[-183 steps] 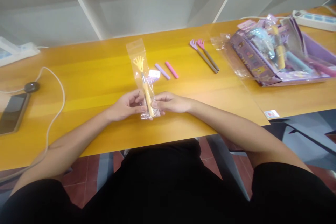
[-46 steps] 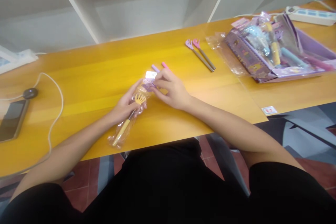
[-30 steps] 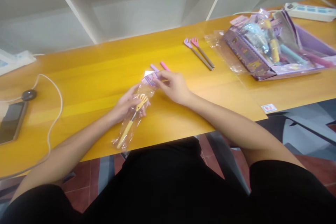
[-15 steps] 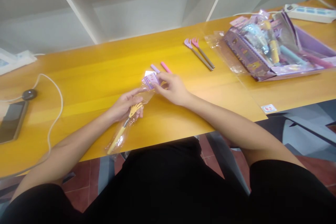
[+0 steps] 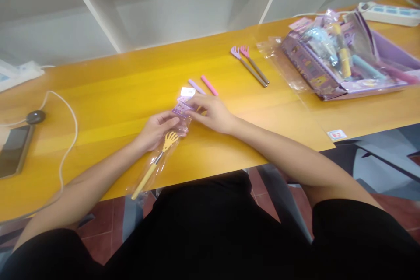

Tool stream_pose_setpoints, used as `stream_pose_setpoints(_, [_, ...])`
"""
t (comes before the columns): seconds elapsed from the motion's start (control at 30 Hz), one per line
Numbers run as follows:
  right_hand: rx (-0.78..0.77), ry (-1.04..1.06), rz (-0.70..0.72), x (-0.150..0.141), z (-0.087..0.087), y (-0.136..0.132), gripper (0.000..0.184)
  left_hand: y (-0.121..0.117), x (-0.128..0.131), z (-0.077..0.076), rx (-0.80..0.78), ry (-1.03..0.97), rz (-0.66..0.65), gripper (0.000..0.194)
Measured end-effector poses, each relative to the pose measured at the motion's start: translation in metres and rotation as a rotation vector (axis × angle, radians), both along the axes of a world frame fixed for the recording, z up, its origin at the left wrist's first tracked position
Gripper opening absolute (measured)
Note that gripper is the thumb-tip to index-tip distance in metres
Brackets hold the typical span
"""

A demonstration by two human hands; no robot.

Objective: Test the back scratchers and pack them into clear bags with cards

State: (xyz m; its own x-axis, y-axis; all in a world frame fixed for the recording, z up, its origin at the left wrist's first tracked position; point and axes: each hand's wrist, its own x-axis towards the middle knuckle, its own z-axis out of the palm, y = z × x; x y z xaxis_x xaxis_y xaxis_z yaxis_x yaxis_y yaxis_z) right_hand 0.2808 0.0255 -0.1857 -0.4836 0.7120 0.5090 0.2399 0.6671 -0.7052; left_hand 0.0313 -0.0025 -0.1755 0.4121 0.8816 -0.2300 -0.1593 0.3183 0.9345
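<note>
A yellow back scratcher [image 5: 147,173] with a hand-shaped head lies inside a clear plastic bag [image 5: 159,164], slanting down past the table's front edge. My left hand [image 5: 157,130] is closed on the bag just above the scratcher's head. My right hand [image 5: 213,113] pinches the purple printed header card [image 5: 182,108] at the bag's top. A white label [image 5: 188,91] shows just beyond the card. Behind my right hand lie a lilac handle tube [image 5: 196,85] and a pink handle tube [image 5: 209,84], the lilac one partly hidden.
A lilac scratcher head on a metal rod [image 5: 249,68] and a pink one [image 5: 257,68] lie side by side. At right, a purple display box [image 5: 331,89] holds several bagged scratchers. A phone [image 5: 15,151], white cable [image 5: 77,127] and power strip [image 5: 390,13] also rest on the table.
My right hand has brought the header card slightly down and left. My left thumb now presses the bag near the card, and the yellow scratcher head is more exposed to view.
</note>
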Motion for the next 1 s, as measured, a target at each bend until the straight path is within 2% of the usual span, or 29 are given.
stream_pose_setpoints(0.1, [-0.019,-0.041,-0.009,-0.0009,0.0,-0.0016,0.014,0.0002,-0.0003,-0.0021,0.012,0.021,0.058,0.052])
stream_pose_setpoints(0.27, [0.123,-0.102,-0.025,-0.0005,-0.0006,-0.0007,0.021,0.0002,-0.0022,-0.0031,-0.015,0.052,0.098,0.044])
stream_pose_setpoints(0.53, [0.24,-0.106,-0.041,-0.0016,-0.0038,-0.0011,0.03,0.0015,-0.0015,-0.0003,-0.069,0.03,0.166,0.029])
stream_pose_setpoints(0.6, [0.228,-0.129,-0.059,-0.0017,-0.0036,-0.0027,0.032,0.0025,-0.001,0.0014,-0.082,0.027,0.183,0.029])
stream_pose_setpoints(0.73, [0.052,-0.16,-0.097,-0.0017,-0.0018,-0.0072,0.035,0.0029,0.0008,0.0043,-0.093,0.023,0.207,0.028])
stream_pose_setpoints(0.8, [-0.001,-0.162,-0.099,-0.0018,-0.001,-0.0085,0.029,0.0024,0.0017,0.005,-0.096,0.02,0.217,0.027])
stream_pose_setpoints(1.0, [0.046,-0.189,-0.083,-0.0024,0.0002,-0.0092,0.023,0.0036,0.0019,0.0042,-0.128,0.019,0.24,0.025])
